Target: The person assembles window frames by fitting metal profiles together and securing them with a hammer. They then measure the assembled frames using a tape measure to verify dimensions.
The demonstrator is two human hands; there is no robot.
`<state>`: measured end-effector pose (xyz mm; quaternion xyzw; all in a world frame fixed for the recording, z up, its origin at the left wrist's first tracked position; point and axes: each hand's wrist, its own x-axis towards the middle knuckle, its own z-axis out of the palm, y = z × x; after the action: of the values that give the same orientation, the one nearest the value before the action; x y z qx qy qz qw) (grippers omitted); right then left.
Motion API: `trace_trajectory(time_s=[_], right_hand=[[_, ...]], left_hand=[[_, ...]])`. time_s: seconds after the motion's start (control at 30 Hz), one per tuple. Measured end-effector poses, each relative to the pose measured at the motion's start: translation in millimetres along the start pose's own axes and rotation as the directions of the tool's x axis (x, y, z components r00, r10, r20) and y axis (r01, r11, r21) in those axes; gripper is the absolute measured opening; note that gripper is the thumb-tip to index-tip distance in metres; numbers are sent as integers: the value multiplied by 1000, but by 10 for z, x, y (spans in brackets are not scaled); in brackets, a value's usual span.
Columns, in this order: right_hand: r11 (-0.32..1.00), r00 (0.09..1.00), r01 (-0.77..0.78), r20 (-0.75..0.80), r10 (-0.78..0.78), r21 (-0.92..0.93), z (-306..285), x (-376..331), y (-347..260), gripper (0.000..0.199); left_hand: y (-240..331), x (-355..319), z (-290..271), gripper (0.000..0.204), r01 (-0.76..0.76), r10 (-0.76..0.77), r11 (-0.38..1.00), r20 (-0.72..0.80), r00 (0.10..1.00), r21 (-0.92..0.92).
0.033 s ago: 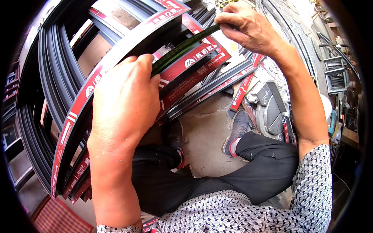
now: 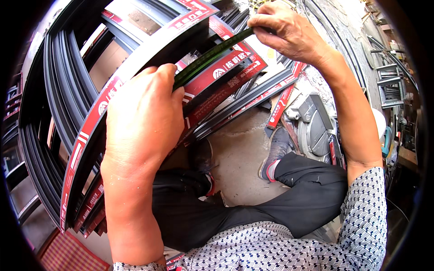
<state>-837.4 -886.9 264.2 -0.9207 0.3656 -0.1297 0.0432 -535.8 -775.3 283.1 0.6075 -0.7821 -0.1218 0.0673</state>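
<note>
My left hand [image 2: 144,108] had its back turned up, forefinger and thumb pinching the near end of a dark green strip [image 2: 199,64]; I couldn't tell how the other fingers lay beneath. My right hand [image 2: 289,34], farther out, nipped the far end between thumb and bent fingers. The strip ran slantwise between the two, narrow and slightly bowed, above a red-labelled bar [image 2: 212,76]. Whether it touched that bar, I couldn't tell.

Just left of my left hand curved a long dark frame member faced with red and white film [image 2: 81,142], and beyond it stood dark grey profiles [image 2: 68,86], packed side by side. Below my hands, my knees were spread in black trousers [image 2: 244,221], with my shoes [image 2: 275,149] on a grey floor [image 2: 237,156]. Near the shoe on the right sat a grey machine with a rounded guard [image 2: 312,135]. A red checked cloth [image 2: 72,253] lay at the lower left.
</note>
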Motion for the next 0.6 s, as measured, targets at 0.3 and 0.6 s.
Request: trace_trajectory(time_s=[0.3,0.6], right_hand=[[999,997,50,-64,-49,11,100,-40,86,17],[994,990,100,-101,-96,33,177,-47,161,13]], left_hand=[[-4,8,43,28,-27,30,999,-66,997,46],[21,27,66,29,-31,34,998,-53,998,57]])
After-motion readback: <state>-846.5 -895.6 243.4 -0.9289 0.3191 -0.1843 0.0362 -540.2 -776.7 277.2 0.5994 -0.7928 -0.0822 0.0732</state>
